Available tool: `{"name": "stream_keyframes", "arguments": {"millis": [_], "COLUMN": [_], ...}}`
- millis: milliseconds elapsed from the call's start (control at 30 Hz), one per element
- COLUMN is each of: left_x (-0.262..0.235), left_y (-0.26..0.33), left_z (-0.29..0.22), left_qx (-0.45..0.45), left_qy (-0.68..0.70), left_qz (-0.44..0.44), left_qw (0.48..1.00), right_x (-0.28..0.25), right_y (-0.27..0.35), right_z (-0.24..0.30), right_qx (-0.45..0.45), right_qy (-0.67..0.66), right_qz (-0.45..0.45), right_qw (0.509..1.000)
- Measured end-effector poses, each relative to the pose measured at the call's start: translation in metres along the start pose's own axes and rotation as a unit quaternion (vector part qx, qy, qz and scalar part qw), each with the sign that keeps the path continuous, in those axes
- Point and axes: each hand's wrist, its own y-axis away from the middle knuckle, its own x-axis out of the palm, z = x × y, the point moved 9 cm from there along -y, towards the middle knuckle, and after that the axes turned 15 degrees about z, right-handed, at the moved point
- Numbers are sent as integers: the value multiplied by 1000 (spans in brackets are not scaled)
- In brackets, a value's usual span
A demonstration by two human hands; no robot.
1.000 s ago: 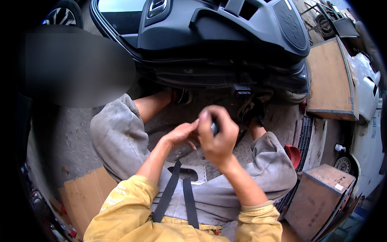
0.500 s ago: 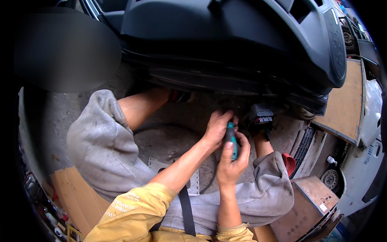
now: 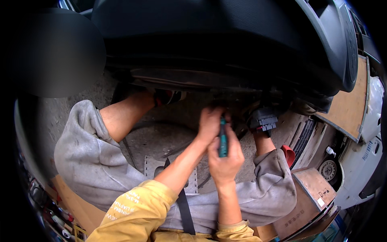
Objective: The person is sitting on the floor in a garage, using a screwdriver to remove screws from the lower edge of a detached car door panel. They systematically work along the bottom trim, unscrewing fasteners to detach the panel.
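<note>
My right hand (image 3: 226,158) is closed around the teal handle of a screwdriver (image 3: 222,138), which points up toward the underside of a large black car dashboard (image 3: 225,44). Just above it, my left hand (image 3: 210,122) reaches to the tool's tip, fingers curled at the dark lower edge of the dashboard. The tip itself is hidden behind the fingers. A black multi-pin connector (image 3: 264,119) hangs from the dashboard just right of both hands. I sit on the ground in grey shorts (image 3: 88,161) and yellow sleeves, knees apart.
A wooden box (image 3: 312,197) stands at my right, with a red object (image 3: 288,154) by my right knee. A plywood board (image 3: 346,105) and white car body parts (image 3: 369,161) lie farther right. Flat cardboard (image 3: 76,205) and small tools lie at my left. A perforated metal plate (image 3: 155,169) rests on the concrete.
My view has closed in on the dashboard. Both hands have risen from my lap toward its underside, the right one turning the screwdriver upright and the left one moving to its tip.
</note>
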Motion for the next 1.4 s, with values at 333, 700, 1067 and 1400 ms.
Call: {"name": "stream_keyframes", "arguments": {"millis": [333,700,1067,1400], "left_x": [35,31,33,38], "left_y": [-16,-9,-7,-7], "left_z": [0,3,8,-8], "left_qx": [-30,-24,-57,-23], "left_qy": [-38,206,142,58], "left_qz": [-28,-6,-41,-57], "left_qw": [998,978,987,996], "right_x": [-25,-23,-29,-26], "right_y": [-14,-24,-19,-16], "right_z": [-11,-2,-12,-16], "right_qx": [47,-70,-56,-47], "right_qy": [72,66,39,22], "right_qz": [-9,80,49,41], "right_qw": [996,992,996,998]}}
